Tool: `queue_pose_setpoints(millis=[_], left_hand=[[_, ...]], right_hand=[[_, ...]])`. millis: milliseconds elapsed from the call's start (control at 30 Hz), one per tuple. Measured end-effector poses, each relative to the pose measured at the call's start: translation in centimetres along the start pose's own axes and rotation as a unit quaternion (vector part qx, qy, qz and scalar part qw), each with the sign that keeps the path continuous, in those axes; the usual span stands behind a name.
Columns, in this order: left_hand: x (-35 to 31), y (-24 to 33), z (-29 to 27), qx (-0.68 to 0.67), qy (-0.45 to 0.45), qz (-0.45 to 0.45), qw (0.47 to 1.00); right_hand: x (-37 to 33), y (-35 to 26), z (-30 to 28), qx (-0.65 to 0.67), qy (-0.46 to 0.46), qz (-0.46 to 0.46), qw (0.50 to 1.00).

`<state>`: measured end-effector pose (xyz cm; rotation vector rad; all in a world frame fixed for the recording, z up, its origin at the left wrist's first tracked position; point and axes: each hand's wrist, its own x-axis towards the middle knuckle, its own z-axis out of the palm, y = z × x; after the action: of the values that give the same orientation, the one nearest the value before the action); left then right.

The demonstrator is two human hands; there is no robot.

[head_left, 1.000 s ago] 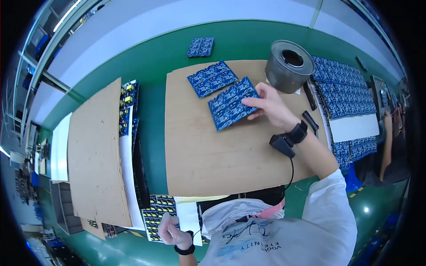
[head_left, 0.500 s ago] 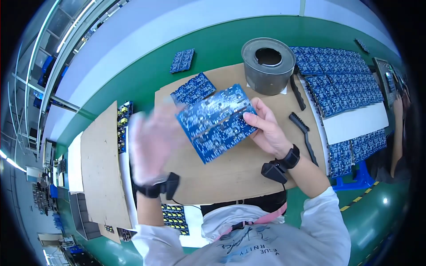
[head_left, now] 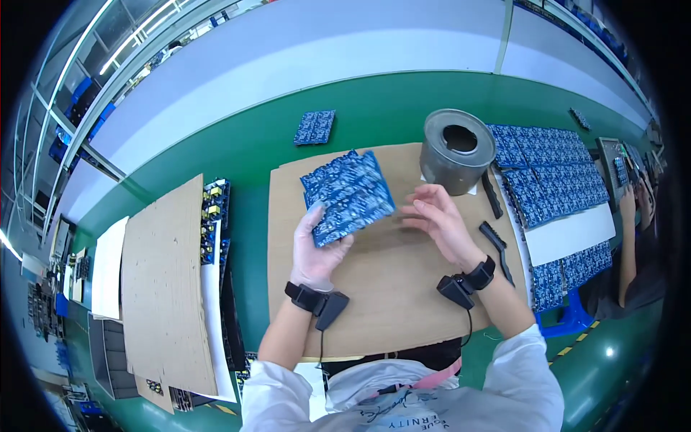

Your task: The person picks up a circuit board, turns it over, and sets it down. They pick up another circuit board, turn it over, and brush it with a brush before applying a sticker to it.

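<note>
My left hand (head_left: 317,250), in what looks like a thin pale glove, grips a blue circuit board panel (head_left: 358,205) by its lower left edge. The panel is tilted above the cardboard and slightly smeared by motion. My right hand (head_left: 445,223) is off to the panel's right, fingers apart and holding nothing. Partly hidden behind the held panel, another blue circuit board (head_left: 324,173) shows. Both hands are over the brown cardboard sheet (head_left: 381,302) on the table.
A round metal can (head_left: 455,162) with a holed top stands at the cardboard's far right. Beside it lie a black-handled tool (head_left: 492,198) and a black brush (head_left: 495,241). Rows of blue boards (head_left: 558,191) cover the right side. Another person's hand (head_left: 628,205) is at far right.
My left hand has swung in from the left and taken hold of the panel. My right hand has let go of it and drawn back. The view has shifted.
</note>
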<state>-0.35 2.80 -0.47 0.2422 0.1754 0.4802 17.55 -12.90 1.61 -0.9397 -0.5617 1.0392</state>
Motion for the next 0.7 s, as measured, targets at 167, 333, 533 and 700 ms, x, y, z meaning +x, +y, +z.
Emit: queue_pose_setpoints(millis=[167, 333, 533, 700], left_hand=[[-0.9, 2.6, 1.8, -0.141, -0.022, 0.046, 0.989], [0.5, 5.1, -2.7, -0.196, -0.05, 0.138, 0.97], [1.9, 6.3, -5.3, -0.269, -0.029, 0.191, 0.943], [1.8, 6.4, -4.4, -0.292, 0.011, 0.18, 0.939]], right_hand=[[8.2, -2.9, 5.0, -0.143, 0.013, -0.006, 0.99], [22.0, -0.9, 8.6, -0.107, 0.062, 0.053, 0.991], [29.3, 4.1, 9.2, -0.27, 0.175, 0.144, 0.936], [32.1, 5.2, 8.3, -0.34, 0.082, 0.185, 0.918]])
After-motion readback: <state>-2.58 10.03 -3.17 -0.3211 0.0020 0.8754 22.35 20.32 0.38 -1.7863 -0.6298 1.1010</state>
